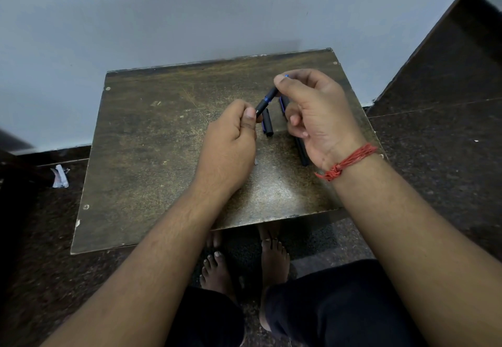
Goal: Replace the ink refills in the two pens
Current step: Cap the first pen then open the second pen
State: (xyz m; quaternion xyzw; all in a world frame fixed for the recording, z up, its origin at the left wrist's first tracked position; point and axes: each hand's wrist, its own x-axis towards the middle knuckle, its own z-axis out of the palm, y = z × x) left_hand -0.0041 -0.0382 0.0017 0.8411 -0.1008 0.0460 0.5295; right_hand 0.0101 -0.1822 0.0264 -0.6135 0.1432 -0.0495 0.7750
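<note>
Both of my hands hold one black pen [265, 101] with a blue ring above the small table. My left hand [231, 140] pinches its lower end between thumb and fingers. My right hand [315, 113] pinches its upper end, where a blue tip shows past the thumb. A black cap with a blue clip [267, 124] lies on the table under the pen. A second black pen [301, 151] lies beneath my right hand, mostly hidden by it.
The worn brown table [163, 156] stands against a pale wall [190, 7]. Dark speckled floor surrounds it, with a scrap of white paper [60, 176] at the left. My bare feet [271, 257] and dark-clothed knees are below the table's near edge.
</note>
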